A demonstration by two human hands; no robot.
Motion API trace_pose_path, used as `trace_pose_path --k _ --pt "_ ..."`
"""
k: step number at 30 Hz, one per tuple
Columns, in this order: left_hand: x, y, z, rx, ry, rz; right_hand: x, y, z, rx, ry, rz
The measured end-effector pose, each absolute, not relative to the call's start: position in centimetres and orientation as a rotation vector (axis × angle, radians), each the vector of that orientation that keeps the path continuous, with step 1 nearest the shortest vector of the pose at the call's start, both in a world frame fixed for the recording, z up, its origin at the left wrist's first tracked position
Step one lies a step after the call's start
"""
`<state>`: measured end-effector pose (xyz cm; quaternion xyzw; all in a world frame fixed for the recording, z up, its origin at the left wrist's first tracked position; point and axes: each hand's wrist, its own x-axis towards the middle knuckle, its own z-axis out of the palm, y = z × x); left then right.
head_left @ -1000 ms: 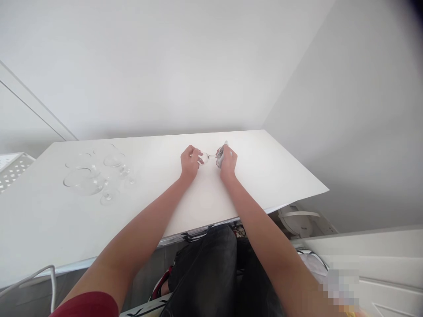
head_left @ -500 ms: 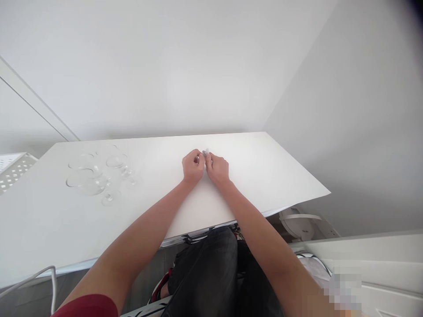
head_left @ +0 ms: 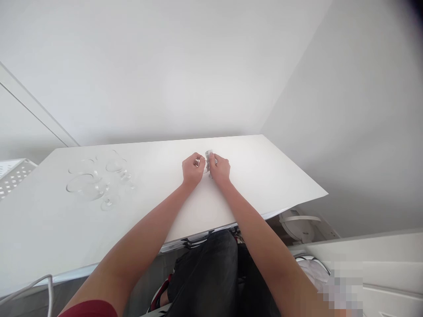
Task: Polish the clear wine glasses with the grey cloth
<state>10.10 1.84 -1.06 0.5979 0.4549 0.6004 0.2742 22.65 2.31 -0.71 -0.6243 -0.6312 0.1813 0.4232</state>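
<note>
Clear glass point(head_left: 205, 169) w/in L fingers point(head_left: 202, 160), grey cloth point(head_left: 208, 154) w/in R fingers point(head_left: 212, 158)

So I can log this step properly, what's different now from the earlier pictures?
The right hand, with its grey cloth, has moved left along the stemmed glass and is now close beside the left hand. Nothing was visibly let go or newly gripped. The left hand stayed about where it was, as did the stemware lying at the left.

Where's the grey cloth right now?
In the head view, the grey cloth is bunched in the right hand, close beside the left hand, over the white table.
</note>
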Motion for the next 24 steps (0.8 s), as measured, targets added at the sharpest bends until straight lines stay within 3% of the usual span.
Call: trace_pose_path --k 9,16,24 --pt "9.8 2.1 -1.2 1.570 1.288 1.632 24.7 3.3 -0.3 -1.163 -0.856 0.756" --pt "8.8 2.8 -1.2 1.593 1.479 1.835 22.7 1.1 -0.5 -1.371 -1.699 0.249" --pt "9.2 2.7 -0.9 1.685 1.411 1.870 22.3 2.2 -1.5 -1.674 -1.885 0.113"
